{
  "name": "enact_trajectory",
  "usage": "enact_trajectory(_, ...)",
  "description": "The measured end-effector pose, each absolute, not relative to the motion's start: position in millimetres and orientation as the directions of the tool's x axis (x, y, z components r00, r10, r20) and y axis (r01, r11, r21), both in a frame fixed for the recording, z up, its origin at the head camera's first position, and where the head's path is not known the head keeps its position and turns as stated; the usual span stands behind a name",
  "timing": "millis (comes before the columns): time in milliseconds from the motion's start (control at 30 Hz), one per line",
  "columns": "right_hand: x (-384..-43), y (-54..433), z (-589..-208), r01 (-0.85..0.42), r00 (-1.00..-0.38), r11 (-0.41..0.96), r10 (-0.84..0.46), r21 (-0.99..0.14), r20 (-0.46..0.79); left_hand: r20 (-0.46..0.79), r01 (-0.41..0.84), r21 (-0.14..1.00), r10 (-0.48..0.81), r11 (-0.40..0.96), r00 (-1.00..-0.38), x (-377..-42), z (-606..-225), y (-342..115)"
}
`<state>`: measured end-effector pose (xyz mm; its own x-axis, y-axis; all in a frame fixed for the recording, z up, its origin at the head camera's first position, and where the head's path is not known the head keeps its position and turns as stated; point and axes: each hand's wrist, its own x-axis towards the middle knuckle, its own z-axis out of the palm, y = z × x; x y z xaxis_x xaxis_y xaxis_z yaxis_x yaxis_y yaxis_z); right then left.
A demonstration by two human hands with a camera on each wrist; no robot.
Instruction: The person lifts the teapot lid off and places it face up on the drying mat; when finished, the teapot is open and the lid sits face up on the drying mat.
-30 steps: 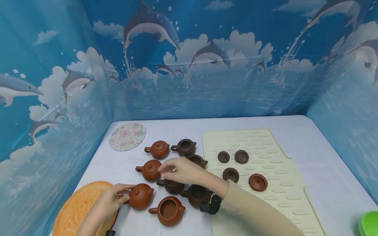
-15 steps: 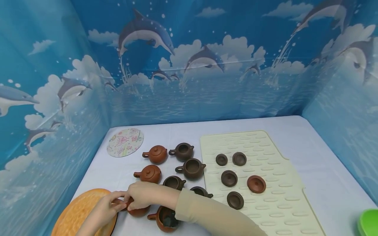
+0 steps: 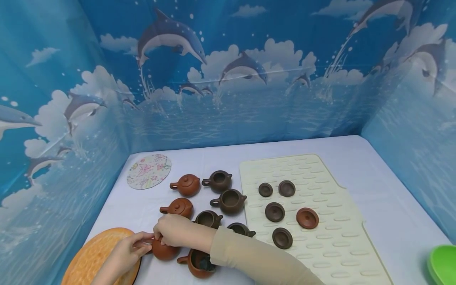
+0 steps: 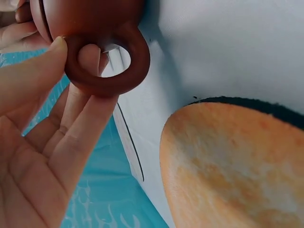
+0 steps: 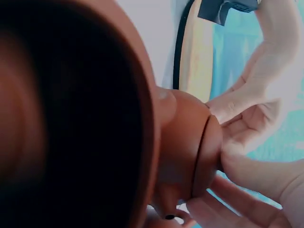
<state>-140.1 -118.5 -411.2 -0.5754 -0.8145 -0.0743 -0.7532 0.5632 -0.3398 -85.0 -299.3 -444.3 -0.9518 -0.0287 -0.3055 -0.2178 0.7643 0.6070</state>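
Observation:
A reddish-brown clay teapot (image 3: 164,252) stands at the front left of the table with its lid (image 5: 209,159) on. My left hand (image 3: 124,254) pinches its loop handle (image 4: 138,59) between thumb and fingers. From above, my right hand (image 3: 175,230) holds the lid by its knob, which the fingers mostly hide. Just right of this pot is an open reddish-brown teapot (image 3: 194,270), partly covered by the dark wrist camera. Behind the hands stand two lidded reddish-brown teapots, one nearer (image 3: 181,207) and one farther (image 3: 189,185).
Several dark brown lidless teapots (image 3: 230,202) stand in the middle. On a cream mat (image 3: 335,237) lie several dark lids (image 3: 274,212) and one reddish lid (image 3: 307,218). A bread-patterned round pad (image 3: 92,257), a floral disc (image 3: 149,172) and a green bowl (image 3: 443,263) lie around the edges.
My right hand has moved left and nearer, from over the dark teapots onto the reddish-brown teapot's lid. My left hand stays at the handle. The head view has shifted slightly.

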Motion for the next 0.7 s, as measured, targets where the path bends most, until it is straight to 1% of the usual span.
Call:
enact_trajectory(100, -139.1, -118.4, -412.0, -0.764, -0.576, 0.556, -0.817, -0.327, -0.044, -0.298, -0.199, 0.607, -0.012, 0.770, -0.954, -86.2, -444.1, -300.3)
enact_trajectory(167, -139.4, -117.1, -411.6, -0.758, -0.581, 0.549, -0.813, -0.351, -0.017, -0.294, -0.182, 0.597, 0.002, 0.782, -0.956, -87.2, -442.9, -301.4)
enact_trajectory(267, -142.3, -111.3, -406.8, -0.726, -0.597, 0.529, -0.802, -0.439, 0.022, -0.292, -0.146, 0.585, 0.038, 0.798, -0.956, -87.4, -441.0, -304.1)
enact_trajectory(367, -146.7, -97.4, -399.5, -0.664, -0.624, 0.489, -0.779, -0.565, 0.059, -0.284, -0.131, 0.582, 0.050, 0.802, -0.958, -86.6, -439.9, -305.2)
enact_trajectory(467, -148.6, -73.3, -393.4, -0.549, -0.670, 0.439, -0.740, -0.711, 0.061, -0.288, -0.165, 0.578, 0.011, 0.799, -0.958, -86.6, -440.5, -302.8)
enact_trajectory(533, -147.4, -52.3, -391.0, -0.450, -0.710, 0.391, -0.702, -0.803, 0.056, -0.293, -0.191, 0.568, -0.021, 0.801, -0.956, -86.7, -441.2, -300.1)
enact_trajectory(600, -145.1, -28.6, -389.5, -0.325, -0.749, 0.322, -0.662, -0.889, 0.034, -0.298, -0.208, 0.559, -0.039, 0.802, -0.954, -86.5, -441.7, -297.5)
enact_trajectory(700, -142.1, 11.7, -387.5, -0.169, -0.785, 0.210, -0.620, -0.963, 0.002, -0.289, -0.205, 0.552, -0.046, 0.808, -0.956, -85.2, -442.1, -295.1)
